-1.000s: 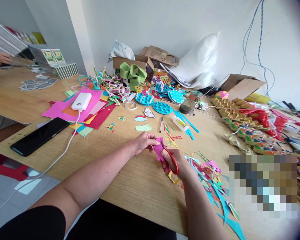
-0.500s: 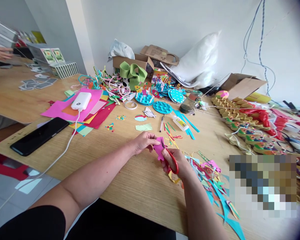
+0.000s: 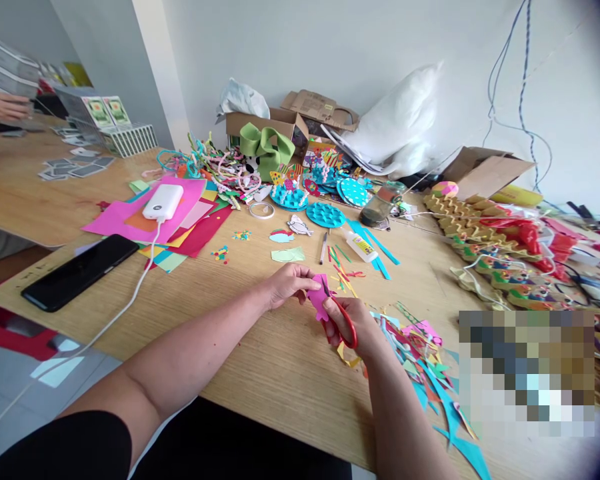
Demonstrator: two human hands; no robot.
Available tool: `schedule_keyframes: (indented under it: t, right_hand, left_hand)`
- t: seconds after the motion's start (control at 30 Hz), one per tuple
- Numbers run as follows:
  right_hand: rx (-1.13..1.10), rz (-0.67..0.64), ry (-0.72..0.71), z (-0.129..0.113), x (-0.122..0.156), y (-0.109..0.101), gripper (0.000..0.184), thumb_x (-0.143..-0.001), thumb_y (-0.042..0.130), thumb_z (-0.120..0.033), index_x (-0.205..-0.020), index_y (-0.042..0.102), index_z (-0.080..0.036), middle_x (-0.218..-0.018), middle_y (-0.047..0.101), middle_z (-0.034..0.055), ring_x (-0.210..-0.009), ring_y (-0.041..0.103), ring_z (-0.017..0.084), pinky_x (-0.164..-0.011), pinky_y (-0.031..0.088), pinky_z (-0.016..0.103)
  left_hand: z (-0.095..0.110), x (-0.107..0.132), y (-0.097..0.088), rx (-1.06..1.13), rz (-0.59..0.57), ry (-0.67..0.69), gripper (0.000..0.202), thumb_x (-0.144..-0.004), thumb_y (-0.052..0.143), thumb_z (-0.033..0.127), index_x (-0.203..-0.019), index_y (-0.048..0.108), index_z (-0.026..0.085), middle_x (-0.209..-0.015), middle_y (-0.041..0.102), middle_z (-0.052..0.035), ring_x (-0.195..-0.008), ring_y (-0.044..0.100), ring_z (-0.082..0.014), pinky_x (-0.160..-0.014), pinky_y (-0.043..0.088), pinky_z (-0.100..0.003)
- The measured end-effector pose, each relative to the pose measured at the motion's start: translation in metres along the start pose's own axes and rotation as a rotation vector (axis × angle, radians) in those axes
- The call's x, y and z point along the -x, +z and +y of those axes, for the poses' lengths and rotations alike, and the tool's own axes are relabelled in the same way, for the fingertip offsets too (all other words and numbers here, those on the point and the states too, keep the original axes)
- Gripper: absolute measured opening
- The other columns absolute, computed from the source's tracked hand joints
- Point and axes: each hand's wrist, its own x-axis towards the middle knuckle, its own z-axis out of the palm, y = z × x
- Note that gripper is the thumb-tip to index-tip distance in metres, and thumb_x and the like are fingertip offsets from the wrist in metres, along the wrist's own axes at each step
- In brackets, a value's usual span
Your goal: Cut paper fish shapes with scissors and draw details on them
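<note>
Between the thumb and fingers of my left hand (image 3: 291, 285) is a small piece of pink paper (image 3: 319, 305) with a partly cut outline. My right hand (image 3: 353, 320) grips red-handled scissors (image 3: 351, 331), and their dark blades lie against the paper's upper right part. Both hands are just above the table, close together. Beyond them lie a pale green paper piece (image 3: 288, 254), a blue and red paper fish (image 3: 281, 236), a white outlined fish drawing (image 3: 300, 225), a pen (image 3: 323, 247) and a glue bottle (image 3: 361, 247). Paper offcuts (image 3: 420, 353) are heaped beside my right forearm.
At left, a black phone (image 3: 80, 272) and a cabled white power bank (image 3: 163, 202) sit by coloured paper sheets (image 3: 207, 233). Blue discs (image 3: 325, 215), a glass jar (image 3: 380, 205) and cardboard boxes (image 3: 295, 127) stand behind. Egg-carton crafts (image 3: 480, 247) fill the right. Another person's hand (image 3: 4, 105) shows far left.
My hands, the scissors and the pink paper stay almost in the same place. The other person's hand at far left has shifted slightly to the right.
</note>
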Motion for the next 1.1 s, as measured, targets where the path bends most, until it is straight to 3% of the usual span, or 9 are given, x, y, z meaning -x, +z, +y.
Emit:
schedule_keyframes:
  t: [1.1]
  right_hand:
    - [-0.026,0.038,0.049,0.0004,-0.0044,0.0028,0.047,-0.073,0.066,-0.061,-0.057,0.056,-0.018,-0.039,0.054,-0.0021,-0.031,0.049,0.011,-0.034,0.034,0.02]
  left_hand:
    - [0.0001,-0.0014,0.0012,0.016,0.077,0.0,0.027,-0.059,0.075,0.034,-0.072,0.065,0.012,-0.065,0.061,-0.0016,-0.052,0.052,-0.0087,-0.043,0.036,-0.019]
